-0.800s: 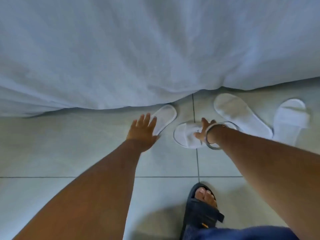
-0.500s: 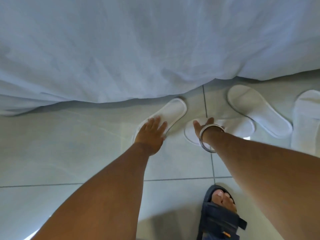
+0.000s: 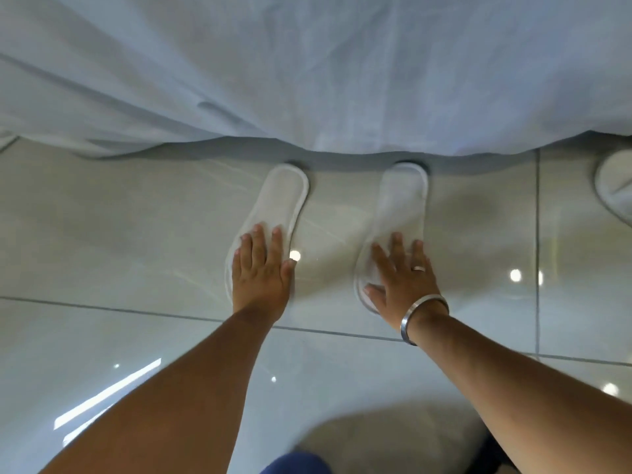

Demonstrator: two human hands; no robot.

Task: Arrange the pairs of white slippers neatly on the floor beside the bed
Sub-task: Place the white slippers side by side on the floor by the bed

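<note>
Two white slippers lie side by side on the glossy tiled floor, lengthwise toward the bed, a gap between them. My left hand [image 3: 261,271] rests flat on the near end of the left slipper [image 3: 280,196], fingers spread. On the near end of the right slipper [image 3: 402,200], my right hand [image 3: 402,278] lies flat, wearing a ring and a metal bangle. The far ends of both slippers nearly touch the hanging white bed sheet [image 3: 307,80]. A third white slipper [image 3: 614,189] shows partly at the right edge.
The bed sheet drapes down to the floor across the whole top of the view. Pale tiles [image 3: 136,234] with dark grout lines stretch left and toward me. Blue clothing [image 3: 294,463] shows at the bottom edge.
Both slippers, which lay askew and close together, now lie parallel and apart. My hands came down flat on them. The view shifted left, pushing the other pair to the right edge.
</note>
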